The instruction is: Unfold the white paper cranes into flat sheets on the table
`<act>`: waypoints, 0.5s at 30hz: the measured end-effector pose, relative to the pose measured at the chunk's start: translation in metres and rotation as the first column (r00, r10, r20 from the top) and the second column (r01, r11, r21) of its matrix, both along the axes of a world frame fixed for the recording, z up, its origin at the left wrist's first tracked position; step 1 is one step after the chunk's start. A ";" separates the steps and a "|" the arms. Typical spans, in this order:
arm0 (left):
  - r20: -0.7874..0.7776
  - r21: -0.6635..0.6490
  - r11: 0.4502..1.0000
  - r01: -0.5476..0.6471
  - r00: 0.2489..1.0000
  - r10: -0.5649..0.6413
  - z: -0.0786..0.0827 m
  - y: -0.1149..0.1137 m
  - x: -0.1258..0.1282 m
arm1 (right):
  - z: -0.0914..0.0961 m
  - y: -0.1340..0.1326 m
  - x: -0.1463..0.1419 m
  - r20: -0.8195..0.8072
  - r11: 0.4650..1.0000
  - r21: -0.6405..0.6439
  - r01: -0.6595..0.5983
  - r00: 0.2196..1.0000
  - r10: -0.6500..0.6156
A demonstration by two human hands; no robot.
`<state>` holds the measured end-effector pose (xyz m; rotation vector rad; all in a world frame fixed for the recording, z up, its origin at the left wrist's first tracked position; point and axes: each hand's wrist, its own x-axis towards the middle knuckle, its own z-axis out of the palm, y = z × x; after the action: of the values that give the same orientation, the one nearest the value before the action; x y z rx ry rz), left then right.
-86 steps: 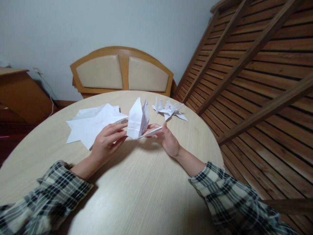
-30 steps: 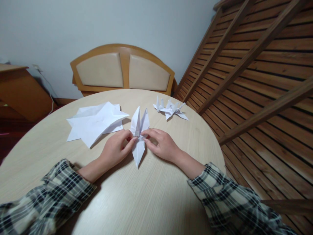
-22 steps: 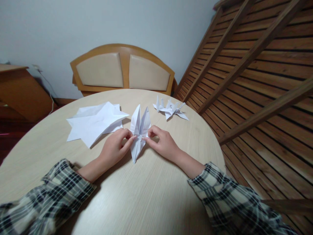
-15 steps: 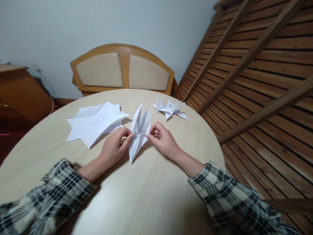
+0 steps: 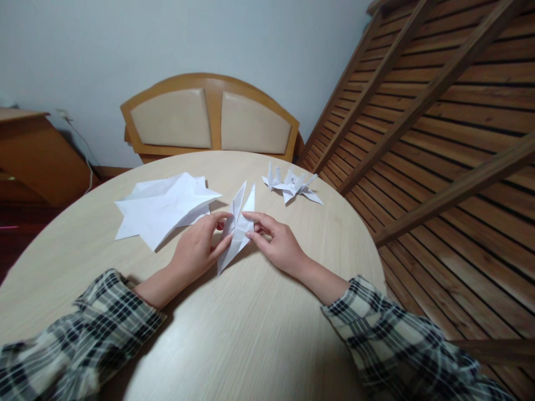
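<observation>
A white folded paper [image 5: 237, 234] with two long points at its far end is held between both hands above the middle of the table. My left hand [image 5: 199, 242] pinches its left edge between thumb and fingers. On the right edge, my right hand [image 5: 279, 239] grips it, thumb on the near side and index finger laid across the upper part. Left of the hands lies a stack of creased white paper sheets [image 5: 154, 209] with pointed corners. Beyond my right hand sit several small folded paper cranes [image 5: 292, 185], bunched together.
The round wooden table [image 5: 251, 334] carries all the paper. Behind it stands a headboard [image 5: 215, 117] with two padded panels. Wooden slats [image 5: 426, 139] lean along the right side, and a brown cabinet [image 5: 37, 161] stands at the left.
The folded paper's layers have closed together and turned slightly, with its near tip shifting left. My right index finger has moved from curled to resting across the paper.
</observation>
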<state>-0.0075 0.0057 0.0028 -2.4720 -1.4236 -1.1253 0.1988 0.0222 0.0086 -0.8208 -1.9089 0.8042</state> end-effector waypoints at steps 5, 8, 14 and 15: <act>0.026 0.036 0.999 0.003 1.000 -0.004 0.001 0.000 0.001 | 0.002 -0.003 0.000 0.047 0.999 0.022 -0.041 0.998 0.040; -0.031 0.068 0.998 -0.001 1.000 0.003 0.005 0.001 -0.002 | 0.006 -0.006 -0.001 0.062 0.998 0.024 -0.053 0.997 0.051; -0.117 0.116 0.992 0.052 0.992 -0.039 0.009 0.002 -0.012 | 0.009 -0.008 -0.001 0.043 0.996 -0.060 -0.062 0.997 0.065; -0.088 0.104 0.993 0.050 0.995 -0.041 0.009 0.002 -0.013 | 0.008 -0.008 -0.001 0.055 0.995 -0.075 -0.059 0.997 0.063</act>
<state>-0.0201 0.0078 0.0114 -2.4586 -1.2572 -1.0595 0.1981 0.0143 0.0168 -0.8413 -1.9729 0.9007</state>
